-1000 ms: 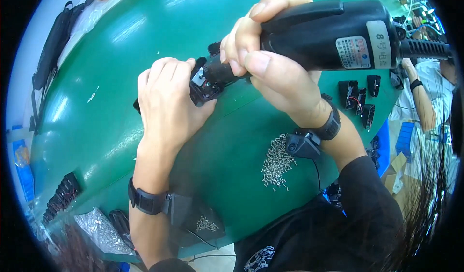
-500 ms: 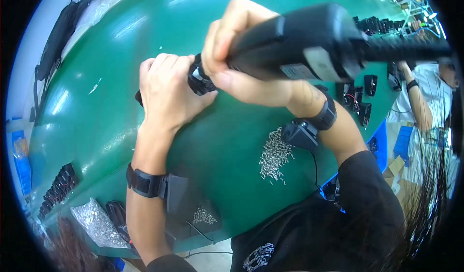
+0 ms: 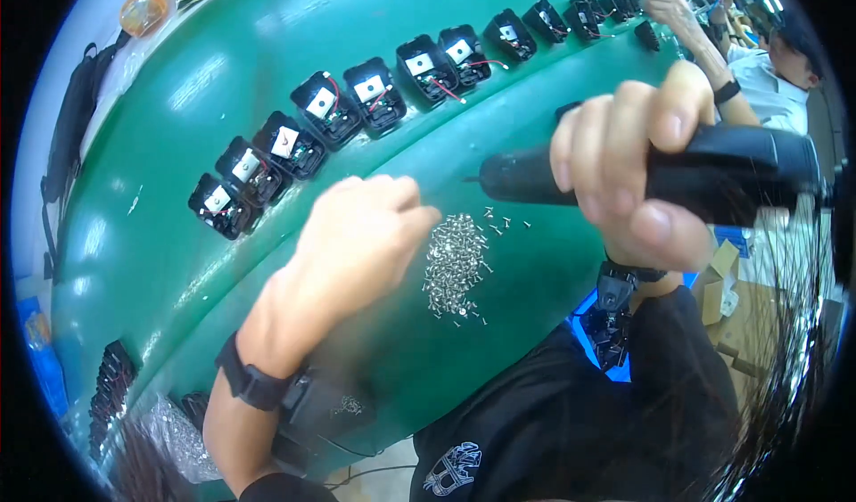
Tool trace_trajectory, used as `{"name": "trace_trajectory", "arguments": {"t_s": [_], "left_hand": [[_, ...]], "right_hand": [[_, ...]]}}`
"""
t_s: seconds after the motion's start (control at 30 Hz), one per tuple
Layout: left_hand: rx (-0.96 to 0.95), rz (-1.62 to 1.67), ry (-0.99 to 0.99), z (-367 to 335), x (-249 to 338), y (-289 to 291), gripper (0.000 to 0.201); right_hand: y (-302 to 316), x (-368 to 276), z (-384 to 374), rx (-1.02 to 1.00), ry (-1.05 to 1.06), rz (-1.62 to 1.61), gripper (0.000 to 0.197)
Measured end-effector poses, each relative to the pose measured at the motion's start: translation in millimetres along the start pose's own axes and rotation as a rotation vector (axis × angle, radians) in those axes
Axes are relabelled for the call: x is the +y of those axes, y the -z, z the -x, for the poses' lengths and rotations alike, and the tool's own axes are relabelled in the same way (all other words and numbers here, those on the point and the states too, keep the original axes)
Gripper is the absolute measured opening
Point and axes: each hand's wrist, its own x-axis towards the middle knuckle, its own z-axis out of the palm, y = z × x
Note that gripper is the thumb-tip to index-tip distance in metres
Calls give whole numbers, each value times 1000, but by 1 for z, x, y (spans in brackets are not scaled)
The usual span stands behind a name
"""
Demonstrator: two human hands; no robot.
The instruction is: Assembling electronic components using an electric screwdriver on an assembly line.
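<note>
My right hand (image 3: 633, 159) is wrapped around a black electric screwdriver (image 3: 727, 176). The tool lies roughly level, its thin bit pointing left above the table. Beside a heap of small silver screws (image 3: 456, 266), my left hand (image 3: 361, 234) is closed with the back of the hand up. Its fingertips are mostly hidden, so whatever they pinch does not show. Beyond the hands, several open black housings (image 3: 328, 108) with white pads and red wires stand in a curved row across the green table (image 3: 267, 301).
Another person's hand (image 3: 669, 10) reaches in at the far right near more housings. At the lower left are a stack of black parts (image 3: 111, 382) and a clear bag of small metal pieces (image 3: 178, 440). A blue bin (image 3: 588, 319) sits by my right side, near an open carton (image 3: 718, 279).
My left hand has let go of a black part and moved to the screw heap. The screwdriver has moved right and lower, still in my right hand. The view has shifted, showing the housing row.
</note>
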Motion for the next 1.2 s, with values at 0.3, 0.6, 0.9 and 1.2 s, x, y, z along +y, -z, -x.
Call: {"name": "trace_trajectory", "arguments": {"t_s": [0.3, 0.6, 0.9, 1.2], "left_hand": [[3, 120, 25, -2, -3, -32, 6], [52, 150, 44, -4, -2, -30, 13], [178, 1052, 528, -5, 3, -10, 8], [388, 1362, 532, -6, -2, -4, 20]], "right_hand": [[5, -10, 9, -132, 6, -29, 44], [1, -6, 6, -108, 13, -37, 43], [-7, -16, 8, 19, 115, -49, 39], [-14, -14, 5, 186, 261, -144, 39]]}}
